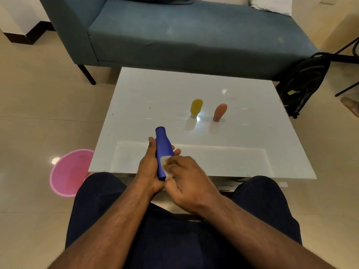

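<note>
Now the left hand (148, 167) grips the blue bottle (163, 146); at its 4 o'clock, the right hand (186, 181) pinches a white wipe (162, 161).

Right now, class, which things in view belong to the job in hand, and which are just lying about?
In the job: blue bottle, gripped by the left hand; white wipe, pressed on it by the right hand.

Lying about: yellow bottle and orange bottle, standing on the table; pink basket on the floor; sofa; backpack.
</note>
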Tool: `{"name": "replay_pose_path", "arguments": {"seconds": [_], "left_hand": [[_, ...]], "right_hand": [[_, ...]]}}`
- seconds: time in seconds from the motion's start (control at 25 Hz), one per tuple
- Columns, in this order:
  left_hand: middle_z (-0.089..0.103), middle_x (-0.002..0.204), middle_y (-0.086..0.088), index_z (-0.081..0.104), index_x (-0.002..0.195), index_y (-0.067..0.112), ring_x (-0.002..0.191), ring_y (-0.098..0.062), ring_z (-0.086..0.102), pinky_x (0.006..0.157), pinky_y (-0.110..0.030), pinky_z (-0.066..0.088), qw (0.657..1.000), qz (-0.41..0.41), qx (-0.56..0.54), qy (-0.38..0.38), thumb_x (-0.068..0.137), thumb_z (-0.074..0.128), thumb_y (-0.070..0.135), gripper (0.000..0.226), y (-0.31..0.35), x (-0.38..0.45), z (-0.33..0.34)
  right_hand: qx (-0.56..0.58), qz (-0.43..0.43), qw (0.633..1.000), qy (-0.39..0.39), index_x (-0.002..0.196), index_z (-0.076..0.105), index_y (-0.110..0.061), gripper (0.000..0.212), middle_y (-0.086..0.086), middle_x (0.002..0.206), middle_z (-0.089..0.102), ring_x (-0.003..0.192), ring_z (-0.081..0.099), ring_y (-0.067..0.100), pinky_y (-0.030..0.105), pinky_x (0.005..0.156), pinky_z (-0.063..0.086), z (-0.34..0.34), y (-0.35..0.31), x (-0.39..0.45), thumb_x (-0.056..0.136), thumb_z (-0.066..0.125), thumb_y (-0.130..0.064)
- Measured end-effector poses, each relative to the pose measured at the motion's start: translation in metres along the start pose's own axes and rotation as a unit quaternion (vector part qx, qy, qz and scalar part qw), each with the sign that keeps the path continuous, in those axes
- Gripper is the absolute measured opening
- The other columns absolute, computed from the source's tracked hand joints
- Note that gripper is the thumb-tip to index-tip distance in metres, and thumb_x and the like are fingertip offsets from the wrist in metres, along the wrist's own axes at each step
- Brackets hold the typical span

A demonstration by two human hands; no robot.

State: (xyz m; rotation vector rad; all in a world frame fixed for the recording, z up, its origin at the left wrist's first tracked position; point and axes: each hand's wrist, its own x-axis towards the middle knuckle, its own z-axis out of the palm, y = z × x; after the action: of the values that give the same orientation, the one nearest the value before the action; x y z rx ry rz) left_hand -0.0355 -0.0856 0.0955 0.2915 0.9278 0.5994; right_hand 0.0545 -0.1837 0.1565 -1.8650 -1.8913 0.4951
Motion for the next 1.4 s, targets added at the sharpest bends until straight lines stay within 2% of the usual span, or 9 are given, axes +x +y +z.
{"name": "replay_pose_path", "arguments": {"seconds": [0.12, 0.28, 0.44, 0.64, 0.8, 0.96, 1.12, 1.28, 1.4], "left_hand": [[0.078, 0.092, -0.01, 0.066, 0.119, 0.009, 0.083, -0.023, 0.076, 0.077, -0.041, 0.061, 1.0, 0.015, 0.0, 0.01, 0.091, 0.052, 0.066, 0.065, 0.0, 0.0, 0.003], [0.077, 0.09, -0.012, 0.064, 0.121, 0.008, 0.088, -0.026, 0.074, 0.077, -0.043, 0.062, 0.999, 0.006, -0.037, 0.006, 0.091, 0.055, 0.064, 0.065, 0.0, -0.001, 0.003], [0.078, 0.089, -0.008, 0.064, 0.124, 0.009, 0.081, -0.022, 0.076, 0.062, -0.037, 0.063, 0.999, 0.027, -0.03, 0.027, 0.092, 0.053, 0.064, 0.064, -0.001, 0.0, 0.003], [0.075, 0.091, -0.008, 0.06, 0.134, 0.01, 0.085, -0.023, 0.073, 0.062, -0.038, 0.062, 0.998, 0.023, -0.058, 0.023, 0.092, 0.055, 0.063, 0.067, 0.0, 0.001, 0.002], [0.073, 0.091, -0.01, 0.055, 0.139, 0.01, 0.077, -0.021, 0.074, 0.066, -0.041, 0.062, 0.996, 0.031, -0.076, 0.027, 0.093, 0.055, 0.061, 0.069, -0.002, 0.005, 0.001], [0.073, 0.088, -0.013, 0.062, 0.127, 0.01, 0.075, -0.024, 0.074, 0.069, -0.044, 0.063, 0.993, 0.025, -0.116, 0.01, 0.095, 0.056, 0.056, 0.057, 0.0, 0.002, 0.0], [0.076, 0.091, -0.013, 0.063, 0.122, 0.008, 0.08, -0.024, 0.076, 0.074, -0.041, 0.064, 0.996, 0.011, -0.092, -0.006, 0.097, 0.053, 0.055, 0.055, 0.0, -0.003, 0.0], [0.074, 0.091, -0.013, 0.065, 0.12, 0.009, 0.078, -0.024, 0.072, 0.071, -0.037, 0.062, 0.999, -0.002, -0.035, -0.01, 0.096, 0.055, 0.055, 0.053, -0.006, -0.007, 0.004], [0.075, 0.095, -0.014, 0.064, 0.123, 0.007, 0.08, -0.024, 0.074, 0.069, -0.036, 0.063, 0.999, -0.003, -0.049, -0.019, 0.096, 0.055, 0.055, 0.056, -0.003, -0.007, 0.002]], "right_hand": [[-0.01, -0.032, 0.999, -0.003, 0.116, 0.064, -0.016, 0.031, -0.001, 0.119, 0.06, 0.107, 0.049, 0.013, 0.024, 0.093, 0.04, 0.007, 0.004, -0.005, 0.094, 0.05, -0.032], [0.063, 0.062, 0.992, 0.092, 0.109, 0.069, -0.014, 0.02, -0.001, 0.107, 0.065, 0.098, 0.055, 0.012, 0.03, 0.09, 0.048, 0.016, 0.016, 0.006, 0.091, 0.059, -0.015], [-0.007, -0.06, 0.997, 0.049, 0.107, 0.068, -0.013, 0.028, 0.002, 0.105, 0.066, 0.093, 0.055, 0.019, 0.027, 0.085, 0.046, 0.027, 0.008, -0.003, 0.081, 0.065, -0.004], [0.033, -0.001, 0.992, 0.118, 0.103, 0.07, -0.011, 0.026, 0.002, 0.101, 0.067, 0.092, 0.056, 0.018, 0.033, 0.084, 0.051, 0.023, 0.018, 0.003, 0.081, 0.058, -0.003], [0.001, -0.131, 0.989, 0.071, 0.103, 0.07, -0.013, 0.027, 0.0, 0.106, 0.067, 0.096, 0.053, 0.016, 0.024, 0.09, 0.041, 0.025, 0.016, -0.003, 0.08, 0.066, 0.001], [0.1, -0.008, 0.984, 0.144, 0.101, 0.071, -0.017, 0.02, -0.005, 0.101, 0.067, 0.096, 0.055, 0.006, 0.018, 0.085, 0.045, 0.022, 0.025, -0.001, 0.082, 0.07, -0.008], [0.087, -0.005, 0.989, 0.12, 0.104, 0.07, -0.015, 0.022, -0.004, 0.104, 0.066, 0.099, 0.055, 0.005, 0.012, 0.088, 0.042, 0.024, 0.019, -0.008, 0.084, 0.067, -0.006], [0.143, 0.085, 0.978, 0.124, 0.105, 0.071, -0.014, 0.018, -0.003, 0.101, 0.064, 0.092, 0.058, 0.004, 0.015, 0.084, 0.046, 0.006, 0.027, 0.024, 0.092, 0.06, -0.019], [0.157, 0.082, 0.98, 0.094, 0.109, 0.068, -0.014, 0.02, -0.006, 0.104, 0.06, 0.097, 0.055, 0.001, 0.011, 0.087, 0.043, 0.009, 0.016, 0.019, 0.094, 0.055, -0.018]]}}
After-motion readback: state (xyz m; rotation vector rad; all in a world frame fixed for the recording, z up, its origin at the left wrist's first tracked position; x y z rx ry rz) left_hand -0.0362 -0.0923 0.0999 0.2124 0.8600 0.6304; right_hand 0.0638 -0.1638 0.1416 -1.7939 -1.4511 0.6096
